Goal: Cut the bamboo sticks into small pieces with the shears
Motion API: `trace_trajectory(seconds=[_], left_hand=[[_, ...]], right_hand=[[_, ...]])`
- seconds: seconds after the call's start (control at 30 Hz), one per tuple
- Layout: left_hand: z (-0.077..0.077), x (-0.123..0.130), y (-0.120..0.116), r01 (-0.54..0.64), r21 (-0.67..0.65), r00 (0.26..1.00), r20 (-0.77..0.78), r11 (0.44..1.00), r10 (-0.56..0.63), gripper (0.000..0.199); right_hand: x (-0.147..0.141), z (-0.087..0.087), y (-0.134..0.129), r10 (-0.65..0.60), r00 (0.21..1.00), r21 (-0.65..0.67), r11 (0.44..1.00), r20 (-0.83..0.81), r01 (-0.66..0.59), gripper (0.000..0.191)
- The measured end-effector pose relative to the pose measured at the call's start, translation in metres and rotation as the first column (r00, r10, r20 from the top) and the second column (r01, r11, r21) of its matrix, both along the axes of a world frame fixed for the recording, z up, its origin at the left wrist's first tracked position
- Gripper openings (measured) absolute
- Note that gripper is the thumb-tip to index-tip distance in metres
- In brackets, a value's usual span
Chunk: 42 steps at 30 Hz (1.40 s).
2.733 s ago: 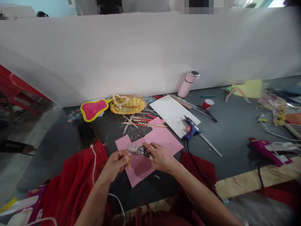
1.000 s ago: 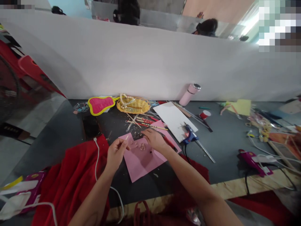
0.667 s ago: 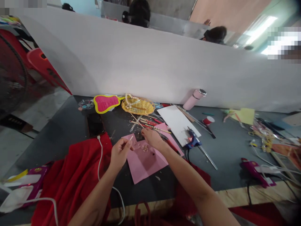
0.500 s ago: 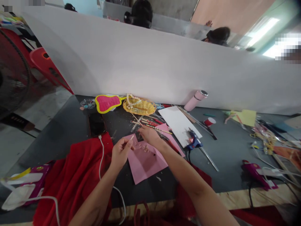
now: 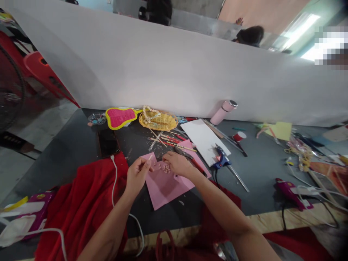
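Note:
My left hand [image 5: 136,174] pinches a short pale stick [image 5: 150,158] over the left edge of a pink paper sheet [image 5: 163,192]. Small pale pieces [image 5: 165,168] lie scattered on that sheet. Just right of them, my right hand [image 5: 176,163] hovers low or rests at the paper, its fingers bent together; whatever they may hold is too small to make out. Behind it are striped sticks [image 5: 174,141] and dark pliers with red handles [image 5: 199,166], partly covered by my right hand and wrist.
A yellow basket [image 5: 163,121], a pink-and-yellow fan shape [image 5: 121,117] and a phone [image 5: 108,143] lie at the back left. To the right are white board [image 5: 202,137], blue glue gun [image 5: 223,161] and pink bottle [image 5: 223,113]. Red cloth [image 5: 87,195] covers the front left. A white partition stands behind.
My right hand has moved from the sticks back toward the small pieces on the pink paper. My left hand still holds the pale stick. The whole view has shifted slightly.

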State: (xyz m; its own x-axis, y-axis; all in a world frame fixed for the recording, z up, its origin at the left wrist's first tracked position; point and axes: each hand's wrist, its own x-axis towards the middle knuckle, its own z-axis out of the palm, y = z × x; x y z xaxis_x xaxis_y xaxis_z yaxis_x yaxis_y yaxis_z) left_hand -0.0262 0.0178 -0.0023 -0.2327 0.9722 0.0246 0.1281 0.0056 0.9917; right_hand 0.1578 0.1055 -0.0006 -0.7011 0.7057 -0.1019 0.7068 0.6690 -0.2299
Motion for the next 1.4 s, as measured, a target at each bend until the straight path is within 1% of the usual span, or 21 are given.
trace_trajectory(seconds=[0.13, 0.2, 0.3, 0.37, 0.43, 0.53, 0.67, 0.83, 0.97, 1.07, 1.2, 1.23, 1.3, 1.4], left_hand=[[-0.001, 0.000, 0.000, 0.007, -0.004, 1.000, -0.024, 1.000, -0.007, 0.021], [-0.001, 0.000, 0.000, 0.002, -0.009, 1.000, -0.030, 1.000, -0.002, 0.021], [0.000, -0.001, 0.000, -0.008, -0.027, 0.999, -0.035, 1.000, 0.007, 0.022], [0.001, 0.000, 0.000, -0.023, -0.037, 0.999, -0.034, 0.999, 0.022, 0.023], [0.001, 0.000, 0.000, -0.046, -0.042, 0.999, -0.030, 0.998, 0.044, 0.024], [0.002, -0.001, 0.001, -0.070, -0.039, 0.997, -0.011, 0.997, 0.070, 0.024], [0.001, -0.001, 0.001, -0.066, -0.034, 0.998, 0.015, 0.997, 0.067, 0.023], [0.001, 0.000, 0.001, -0.017, -0.026, 1.000, 0.018, 1.000, 0.018, 0.022], [0.002, 0.001, 0.000, -0.017, -0.030, 1.000, 0.007, 0.999, 0.017, 0.021], [0.002, 0.001, 0.000, -0.021, -0.031, 1.000, -0.016, 0.999, 0.020, 0.021], [0.003, 0.002, 0.000, -0.037, -0.035, 0.998, -0.060, 0.999, 0.035, 0.023], [0.003, 0.002, 0.000, -0.037, -0.034, 0.997, -0.070, 0.999, 0.034, 0.023], [0.002, 0.002, 0.001, -0.040, -0.027, 0.996, -0.084, 0.999, 0.037, 0.024], [0.001, 0.002, 0.001, -0.038, -0.013, 0.995, -0.088, 0.999, 0.037, 0.023]], right_hand=[[0.009, -0.001, -0.008, 0.070, 0.996, -0.036, 0.997, -0.060, -0.072, 0.026], [0.010, -0.001, -0.007, 0.082, 0.991, -0.024, 0.996, -0.107, -0.085, 0.028], [0.003, -0.001, -0.004, 0.136, 0.981, 0.021, 0.991, -0.138, -0.134, 0.028], [-0.006, -0.002, -0.004, 0.203, 0.972, 0.042, 0.979, -0.118, -0.199, 0.030], [-0.014, -0.003, -0.005, 0.237, 0.967, 0.060, 0.971, -0.091, -0.232, 0.033], [-0.021, -0.004, -0.006, 0.243, 0.968, 0.064, 0.969, -0.068, -0.239, 0.029], [-0.012, -0.006, -0.005, 0.215, 0.975, 0.050, 0.976, -0.062, -0.212, 0.017], [0.005, -0.008, -0.009, 0.140, 0.988, 0.051, 0.989, -0.064, -0.136, 0.025], [0.008, -0.009, -0.015, 0.119, 0.990, 0.023, 0.993, -0.075, -0.118, 0.028], [0.001, -0.008, -0.016, 0.156, 0.984, 0.069, 0.986, -0.086, -0.150, 0.032], [-0.014, -0.009, -0.017, 0.298, 0.951, 0.100, 0.952, -0.082, -0.290, 0.038], [-0.015, -0.009, -0.018, 0.306, 0.950, 0.094, 0.950, -0.070, -0.299, 0.038], [-0.014, -0.010, -0.017, 0.280, 0.959, 0.075, 0.958, -0.052, -0.276, 0.032], [-0.002, -0.008, -0.015, 0.221, 0.973, 0.061, 0.974, -0.062, -0.217, 0.021]])
